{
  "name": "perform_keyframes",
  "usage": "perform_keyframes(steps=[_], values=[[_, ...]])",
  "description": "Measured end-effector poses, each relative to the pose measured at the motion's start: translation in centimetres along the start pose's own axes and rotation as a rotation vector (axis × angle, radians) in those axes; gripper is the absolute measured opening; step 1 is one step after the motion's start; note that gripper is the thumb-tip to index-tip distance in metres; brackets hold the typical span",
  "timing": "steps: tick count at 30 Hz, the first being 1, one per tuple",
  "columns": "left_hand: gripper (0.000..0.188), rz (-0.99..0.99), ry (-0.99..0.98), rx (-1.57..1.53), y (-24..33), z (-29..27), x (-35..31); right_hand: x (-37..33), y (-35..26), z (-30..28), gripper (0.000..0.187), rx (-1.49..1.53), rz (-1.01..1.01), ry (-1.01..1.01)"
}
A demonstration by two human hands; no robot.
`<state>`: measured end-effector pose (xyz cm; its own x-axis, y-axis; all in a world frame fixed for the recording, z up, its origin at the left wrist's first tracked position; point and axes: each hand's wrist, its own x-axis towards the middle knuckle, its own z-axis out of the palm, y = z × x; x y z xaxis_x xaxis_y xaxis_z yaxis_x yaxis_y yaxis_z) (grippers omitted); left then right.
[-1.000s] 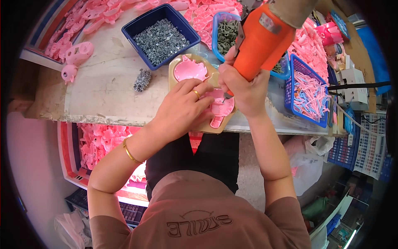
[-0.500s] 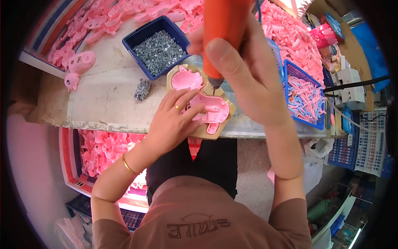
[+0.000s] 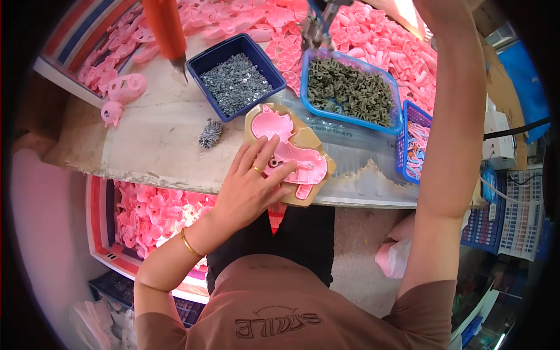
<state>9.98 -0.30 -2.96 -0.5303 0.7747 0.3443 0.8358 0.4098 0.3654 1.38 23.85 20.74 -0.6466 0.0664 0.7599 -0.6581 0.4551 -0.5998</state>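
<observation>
My left hand (image 3: 248, 181) lies spread over a pink plastic toy shell (image 3: 309, 163), fingertips touching it. The shell sits in a tan shaped holder (image 3: 297, 125) at the table's front edge, beside a second, rounded pink shell (image 3: 271, 123). Far up at the right, my right hand (image 3: 446, 9) is cut off by the top edge, its fingers out of sight. An orange electric screwdriver (image 3: 166, 29) hangs tilted at the upper left, bit downward, with no hand on it. A dark blue bin of small metal screws (image 3: 236, 81) stands behind the holder.
A screw-covered clump (image 3: 210, 134) lies left of the holder. A blue tray (image 3: 353, 122) carries dark greenish small parts, under a blurred metal device (image 3: 318, 29). A blue basket (image 3: 402, 146) contains pink and blue pieces. Pink parts (image 3: 402, 64) are heaped behind; more fill a box (image 3: 157, 216) below.
My right hand has let go of the screwdriver and moved up and right. The screwdriver now hangs farther left. The tray of greenish parts has come into sight. My left hand stays on the shell.
</observation>
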Motion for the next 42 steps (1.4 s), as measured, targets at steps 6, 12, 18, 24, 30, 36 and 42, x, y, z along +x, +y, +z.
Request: perform_keyframes(steps=[6, 12, 18, 24, 30, 36, 42], values=[[0.045, 0.011, 0.007, 0.024, -0.1, -0.4, 0.1, -0.6, 0.1, 1.2, 0.028, 0.183, 0.154, -0.263], [0.045, 0.012, -0.001, 0.073, -0.3, -0.2, -0.2, -5.5, -4.7, 7.1, 0.051, 0.503, 0.280, 0.160], [0.045, 0.018, 0.014, 0.083, 0.0, -0.2, 0.3, -7.7, -3.1, 5.6, 0.055, 0.574, 0.397, 0.066], [0.043, 0.001, -0.004, 0.035, 0.1, 0.0, 0.0, -10.2, -4.9, 6.6, 0.050, 0.490, 0.536, 0.137], [0.043, 0.011, 0.017, 0.037, 0.6, 0.6, 0.3, -8.8, 0.9, 7.1, 0.040, 0.663, -0.189, 0.077], [0.030, 0.065, 0.033, 0.030, -0.8, 0.0, -0.4, -6.6, -4.9, 1.8, 0.021, 0.374, 0.309, 0.221], [0.024, 0.102, 0.065, -0.156, 0.1, -5.4, 0.6, -0.6, -0.7, -3.6, 0.036, 0.214, 0.162, -0.049]])
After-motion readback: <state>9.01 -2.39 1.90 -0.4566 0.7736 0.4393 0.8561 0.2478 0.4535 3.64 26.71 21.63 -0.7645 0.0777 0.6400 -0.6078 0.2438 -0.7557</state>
